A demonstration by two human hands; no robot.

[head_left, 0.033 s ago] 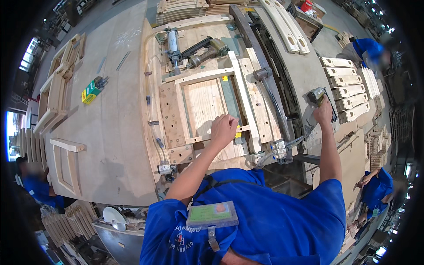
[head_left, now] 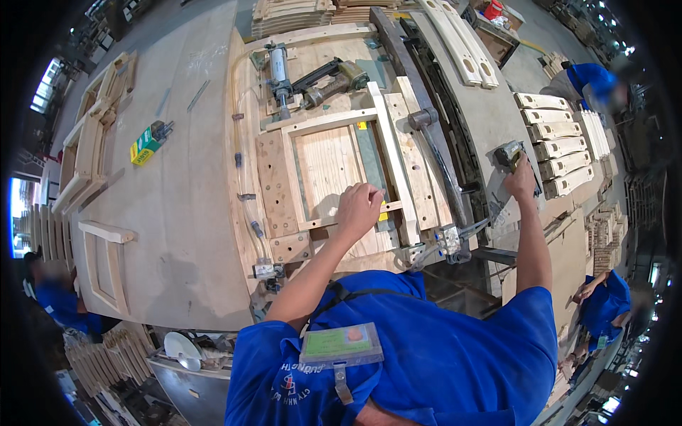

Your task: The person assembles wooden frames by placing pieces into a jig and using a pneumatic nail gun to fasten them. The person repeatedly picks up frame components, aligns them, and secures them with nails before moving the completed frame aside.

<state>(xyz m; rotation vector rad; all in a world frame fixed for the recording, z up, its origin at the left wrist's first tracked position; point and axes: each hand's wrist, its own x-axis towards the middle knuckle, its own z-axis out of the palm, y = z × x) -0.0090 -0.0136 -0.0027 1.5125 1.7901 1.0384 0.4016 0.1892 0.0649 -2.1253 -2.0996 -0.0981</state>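
Note:
My left hand (head_left: 360,208) is curled over the near rail of a pale wooden frame (head_left: 388,145), its fingers bent together. Whatever lies inside those fingers is hidden. The frame rests in a wooden jig (head_left: 275,188) with metal clamps at its near corners. Out to the right, my right hand (head_left: 522,181) grips a nail gun (head_left: 509,153) above the side board. Beyond the frame lie a second nail gun (head_left: 334,84) and a pneumatic cylinder (head_left: 278,67).
A hammer (head_left: 424,119) lies along the jig's right side. Stacked slotted wooden slats (head_left: 558,131) stand at the right. On the left board are a small green-yellow box (head_left: 148,144) and wooden frames (head_left: 106,263). Co-workers in blue (head_left: 604,312) are at both sides.

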